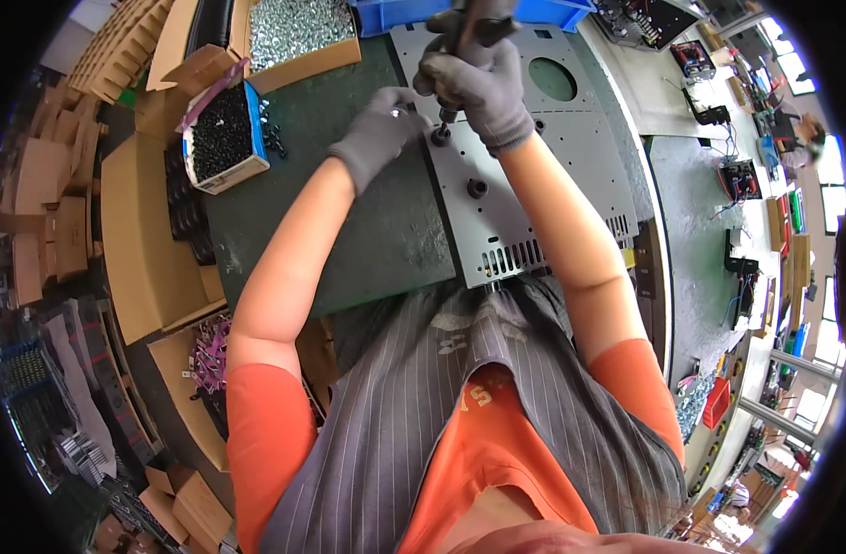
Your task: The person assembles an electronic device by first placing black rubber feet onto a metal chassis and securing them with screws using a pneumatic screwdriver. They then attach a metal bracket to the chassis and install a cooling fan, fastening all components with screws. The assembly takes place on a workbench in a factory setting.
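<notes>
Fingers (pixel 460 74) of the gloved right hand (pixel 483 83) were wrapped tight around a dark power screwdriver (pixel 469 28).
Its tip met a black foot (pixel 439 135) on the grey metal plate (pixel 570 138), lying at 12 o'clock on the green surface (pixel 349 185). The left hand (pixel 378 134) pinched a small shiny piece (pixel 397 112) just beside, at 9 o'clock. A box of black screws (pixel 222 137) sat farther left.

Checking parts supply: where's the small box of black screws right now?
In the head view, the box of black screws sits on the green mat to the person's left, beside the left hand, with loose black screws between them and a carton of silver hardware behind it.
</notes>
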Action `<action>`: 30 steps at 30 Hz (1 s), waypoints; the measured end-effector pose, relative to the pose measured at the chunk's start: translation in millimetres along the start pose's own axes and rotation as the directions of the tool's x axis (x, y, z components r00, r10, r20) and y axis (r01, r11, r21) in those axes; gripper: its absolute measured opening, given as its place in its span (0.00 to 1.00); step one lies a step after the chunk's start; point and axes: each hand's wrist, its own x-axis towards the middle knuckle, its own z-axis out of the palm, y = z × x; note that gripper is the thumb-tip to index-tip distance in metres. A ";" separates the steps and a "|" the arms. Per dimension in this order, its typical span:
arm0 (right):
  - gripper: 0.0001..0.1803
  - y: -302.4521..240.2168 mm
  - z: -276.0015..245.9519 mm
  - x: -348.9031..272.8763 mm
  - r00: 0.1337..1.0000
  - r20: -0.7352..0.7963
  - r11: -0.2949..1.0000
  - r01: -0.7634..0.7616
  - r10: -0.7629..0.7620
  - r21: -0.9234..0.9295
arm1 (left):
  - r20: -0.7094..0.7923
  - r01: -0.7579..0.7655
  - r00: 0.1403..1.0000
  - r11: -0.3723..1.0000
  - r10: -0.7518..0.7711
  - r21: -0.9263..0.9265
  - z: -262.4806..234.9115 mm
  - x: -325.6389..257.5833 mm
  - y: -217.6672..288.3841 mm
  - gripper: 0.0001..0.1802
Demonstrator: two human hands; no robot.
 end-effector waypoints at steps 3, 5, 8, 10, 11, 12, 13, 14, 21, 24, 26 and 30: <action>0.25 -27.3 8.5 -16.8 0.974 -0.106 0.976 0.207 -0.199 0.068 | 0.133 0.243 0.963 0.545 -0.234 -0.803 -11.9 1.5 -6.3 0.12; 0.26 -37.2 -2.1 -26.6 0.955 -0.088 0.937 0.296 -0.284 0.186 | 0.241 0.315 0.946 0.445 -0.215 -0.839 -14.4 -7.7 -2.8 0.12; 0.25 -43.3 -10.4 -46.5 0.956 -0.104 0.897 0.293 -0.274 0.330 | 0.319 0.388 0.921 0.445 -0.225 -0.807 3.9 -27.3 5.8 0.14; 0.25 -41.1 -16.3 -57.8 0.950 -0.100 0.870 0.310 -0.295 0.383 | 0.315 0.380 0.925 0.566 -0.214 -0.732 23.2 -40.2 9.3 0.14; 0.25 -41.1 -19.6 -62.1 0.947 -0.100 0.856 0.319 -0.305 0.407 | 0.332 0.383 0.922 0.585 -0.198 -0.715 32.1 -45.1 9.4 0.15; 0.25 -41.8 -22.5 -65.8 0.939 -0.107 0.841 0.341 -0.328 0.420 | 0.341 0.358 0.929 0.590 -0.146 -0.724 38.8 -49.5 8.6 0.15; 0.25 -42.8 -25.1 -69.0 0.930 -0.114 0.825 0.363 -0.350 0.432 | 0.348 0.333 0.933 0.592 -0.094 -0.734 44.4 -53.7 7.6 0.15; 0.25 -43.3 -28.3 -72.0 0.920 -0.121 0.809 0.385 -0.372 0.445 | 0.353 0.308 0.935 0.592 -0.042 -0.745 50.1 -57.7 7.0 0.15; 0.23 -53.6 -43.7 -83.6 0.903 -0.140 0.770 0.421 -0.407 0.480 | 0.533 0.526 0.841 0.092 0.091 -0.846 73.3 -65.5 8.6 0.17; 0.23 -54.3 -45.7 -85.5 0.908 -0.120 0.759 0.404 -0.402 0.510 | 0.546 0.539 0.828 0.089 0.127 -0.838 76.5 -68.4 14.4 0.16; 0.24 -52.9 -49.3 -86.3 0.902 -0.075 0.742 0.395 -0.425 0.542 | 0.546 0.538 0.827 0.094 0.135 -0.838 77.3 -68.9 15.6 0.16; 0.25 -52.2 -58.3 -87.7 0.875 0.041 0.716 0.367 -0.483 0.594 | 0.572 0.569 0.805 0.066 0.159 -0.819 82.3 -70.9 14.7 0.16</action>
